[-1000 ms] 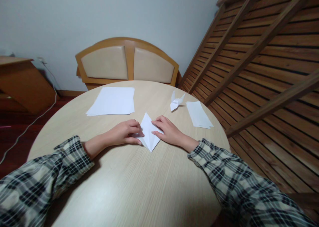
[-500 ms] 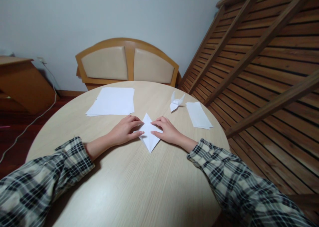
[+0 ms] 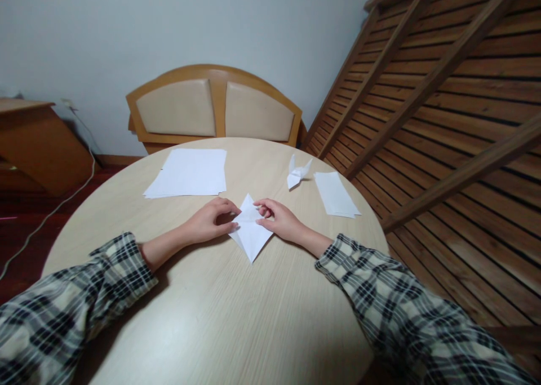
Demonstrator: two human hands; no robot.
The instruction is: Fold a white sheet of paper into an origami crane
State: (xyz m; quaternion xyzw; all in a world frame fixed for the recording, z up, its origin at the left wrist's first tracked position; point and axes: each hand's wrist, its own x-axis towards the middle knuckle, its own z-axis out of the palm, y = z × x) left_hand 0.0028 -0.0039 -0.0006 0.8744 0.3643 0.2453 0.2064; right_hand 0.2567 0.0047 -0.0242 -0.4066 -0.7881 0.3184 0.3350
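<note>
A white paper folded into a kite-like diamond [image 3: 250,233] lies in the middle of the round pale wooden table [image 3: 220,312]. My left hand [image 3: 210,220] curls at its left edge, fingertips pinching the paper near its upper flap. My right hand [image 3: 279,220] pinches the same flap from the right side, fingers bent. Both hands touch the paper near its upper half. Plaid sleeves cover both forearms.
A stack of white sheets [image 3: 188,173] lies at the far left of the table. A finished folded paper crane [image 3: 297,172] and a small pile of paper [image 3: 336,194] sit at the far right. A wooden chair [image 3: 215,109] stands behind; slatted wood panels [image 3: 443,120] lean at right.
Both hands have lifted from lying flat on the paper to pinching its upper flap, and the upper layer has risen slightly off the table.
</note>
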